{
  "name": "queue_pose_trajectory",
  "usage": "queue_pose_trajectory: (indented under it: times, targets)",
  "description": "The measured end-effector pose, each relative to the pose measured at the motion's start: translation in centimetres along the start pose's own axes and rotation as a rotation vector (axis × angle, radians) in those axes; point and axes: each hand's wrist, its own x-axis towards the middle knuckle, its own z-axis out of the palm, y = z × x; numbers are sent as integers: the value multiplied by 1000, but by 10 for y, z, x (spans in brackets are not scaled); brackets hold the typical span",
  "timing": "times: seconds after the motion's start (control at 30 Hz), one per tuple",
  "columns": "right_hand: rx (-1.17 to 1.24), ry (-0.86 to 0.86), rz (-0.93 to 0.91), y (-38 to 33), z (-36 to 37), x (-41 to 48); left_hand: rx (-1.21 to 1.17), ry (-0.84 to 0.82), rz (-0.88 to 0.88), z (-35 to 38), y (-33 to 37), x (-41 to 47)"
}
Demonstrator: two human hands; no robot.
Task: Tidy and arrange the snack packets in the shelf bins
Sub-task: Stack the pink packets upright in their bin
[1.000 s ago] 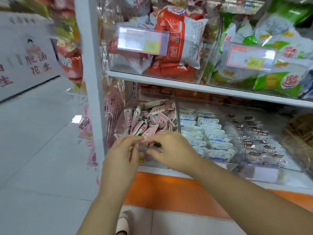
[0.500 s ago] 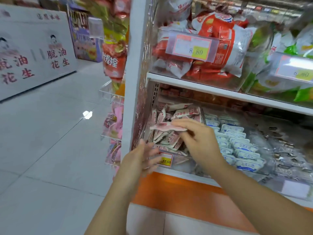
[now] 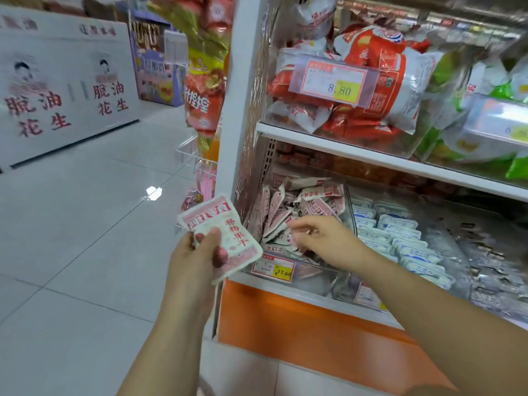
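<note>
Gripping pink packet, left hand; right hand fingertips blurred inside bin.

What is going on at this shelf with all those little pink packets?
A person is tidying a shop shelf by hand. Their left hand grips some pink-and-white packets out in front of the shelf, while the right hand reaches into the clear bin on the lower shelf, where a jumbled pile of the same kind lies. Whether the right hand has gripped one is too blurred to tell. The blue-and-white packets in the next bin lie in tidy rows.
</note>
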Motion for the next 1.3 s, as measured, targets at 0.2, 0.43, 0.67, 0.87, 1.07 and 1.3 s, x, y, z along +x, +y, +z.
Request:
queue_pose_trajectory:
  times: [0.2, 0.43, 0.67, 0.87, 1.07, 1.3]
  targets:
    - [7, -303, 122, -11, 24, 31, 121, 73, 98, -15, 11, -2]
    - [350, -8, 145, 12, 32, 36, 179, 85, 90, -10, 6, -1]
    - [354, 380, -44, 3, 21, 23, 238, 63, 45, -9, -7, -1]
    - [595, 613, -88, 5, 3, -6, 466, -55, 177, -7, -14, 5]
    - [631, 436, -132, 0, 3, -14, 624, -282, 178, 10, -5, 10]
    - [670, 444, -100, -2, 22, -6, 565, -539, -73, 24, -23, 5]
